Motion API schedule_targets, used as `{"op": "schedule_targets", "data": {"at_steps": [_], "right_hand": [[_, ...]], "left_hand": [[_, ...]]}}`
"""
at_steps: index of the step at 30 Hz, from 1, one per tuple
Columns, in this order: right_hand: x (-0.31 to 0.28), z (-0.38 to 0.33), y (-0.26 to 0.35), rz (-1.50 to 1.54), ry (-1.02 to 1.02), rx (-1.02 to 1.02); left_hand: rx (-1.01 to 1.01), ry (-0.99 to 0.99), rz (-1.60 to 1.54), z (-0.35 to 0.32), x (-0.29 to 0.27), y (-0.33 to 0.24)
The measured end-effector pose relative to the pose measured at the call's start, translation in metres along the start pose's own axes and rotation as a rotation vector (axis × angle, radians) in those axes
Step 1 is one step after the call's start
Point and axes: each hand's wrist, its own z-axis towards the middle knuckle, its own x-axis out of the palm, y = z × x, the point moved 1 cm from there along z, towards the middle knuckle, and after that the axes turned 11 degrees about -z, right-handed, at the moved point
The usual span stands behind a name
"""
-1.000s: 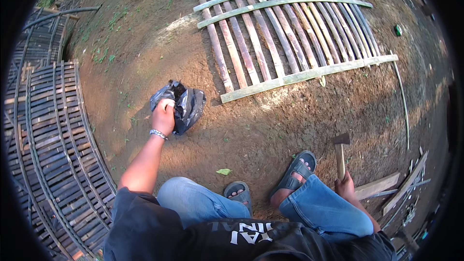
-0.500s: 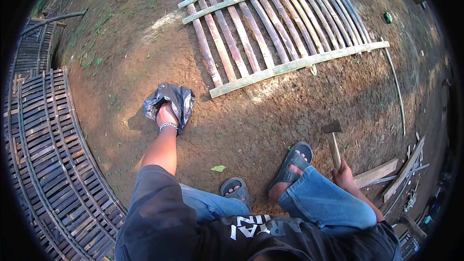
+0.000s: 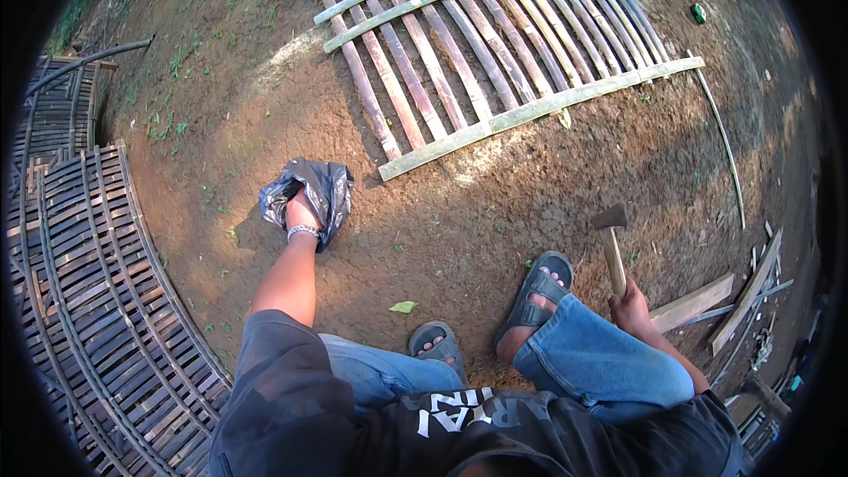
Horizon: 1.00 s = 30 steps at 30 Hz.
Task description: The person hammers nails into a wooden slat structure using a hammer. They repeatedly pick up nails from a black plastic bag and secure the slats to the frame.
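Wood in my right hand (image 3: 632, 307): a hammer (image 3: 611, 246), fingers closed round the low end of its handle, head up, just right of my right sandal (image 3: 535, 293). Judged head-heavy and stiff; a hold at the handle's end suits swinging, nearer the head for control. Left hand (image 3: 300, 214) lies ahead and left of that sandal, pressed into a crumpled black plastic bag (image 3: 311, 192) on the bare dirt; fingers hidden in the folds, so I cannot tell how far they are closed. Bag judged light, soft, slippery; best gathered at its bunched mouth. Beyond the bag, a bamboo slat panel (image 3: 495, 44) lies flat. No labels visible; a small green packet (image 3: 699, 12) lies past the panel's right end.
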Motion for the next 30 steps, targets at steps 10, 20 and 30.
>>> {"op": "schedule_targets", "data": {"at_steps": [10,20,30], "right_hand": [[0.021,0.029,-0.03,-0.018,-0.054,-0.103],[0.021,0.023,-0.026,0.025,-0.053,-0.135],[0.013,0.014,-0.02,0.062,-0.042,-0.047]], "left_hand": [[0.079,0.137,0.152,0.012,-0.012,0.029],[0.056,-0.025,-0.272,-0.023,-0.072,-0.006],[0.381,0.1,-0.912,-0.038,-0.028,-0.173]]}}
